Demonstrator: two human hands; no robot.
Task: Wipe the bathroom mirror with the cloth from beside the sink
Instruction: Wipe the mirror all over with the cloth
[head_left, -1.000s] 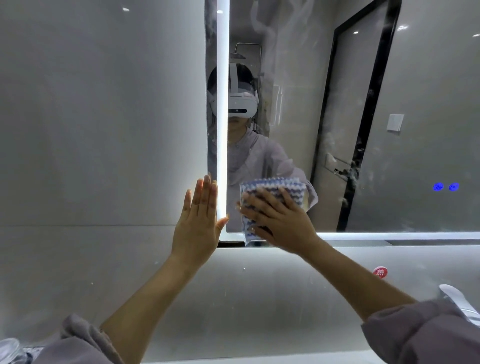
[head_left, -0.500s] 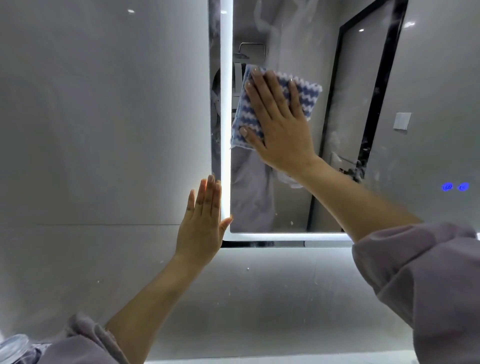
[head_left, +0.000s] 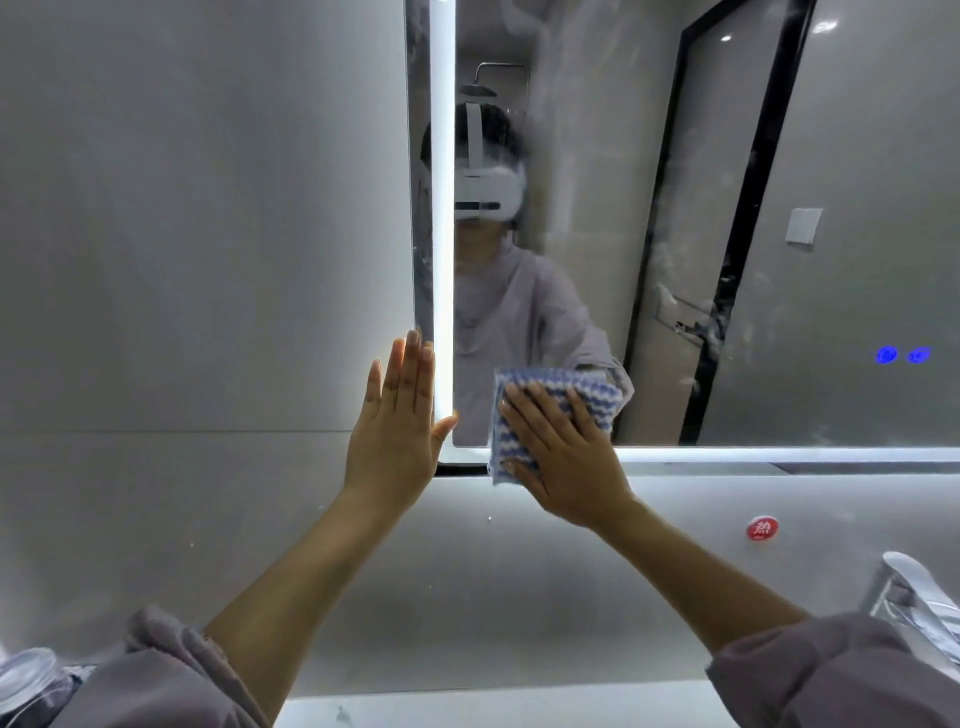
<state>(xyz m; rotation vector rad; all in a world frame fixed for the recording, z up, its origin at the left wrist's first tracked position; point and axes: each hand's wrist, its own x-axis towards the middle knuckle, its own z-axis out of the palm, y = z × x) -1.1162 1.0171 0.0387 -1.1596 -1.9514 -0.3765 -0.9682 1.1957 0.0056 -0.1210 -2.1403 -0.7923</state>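
Note:
The bathroom mirror (head_left: 727, 234) fills the upper right, framed by a lit white strip down its left edge and along its bottom. Hazy streaks and smears show on the glass near the reflected black door frame. My right hand (head_left: 563, 452) lies flat with straight fingers on a blue and white wavy-striped cloth (head_left: 597, 392), pressing it against the mirror's lower left corner, where it overlaps the bottom strip. My left hand (head_left: 397, 431) rests flat and open on the grey wall tile just left of the mirror's edge, thumb touching the lit strip.
A chrome tap (head_left: 919, 597) juts in at the lower right. A round red sticker (head_left: 762, 528) sits on the wall below the mirror. Two blue touch lights (head_left: 902, 355) glow on the glass at right. A clear object (head_left: 26, 680) shows at the bottom left corner.
My right hand has slid the cloth from high on the mirror's left side back down to the lower left corner. My left hand has stayed on the wall.

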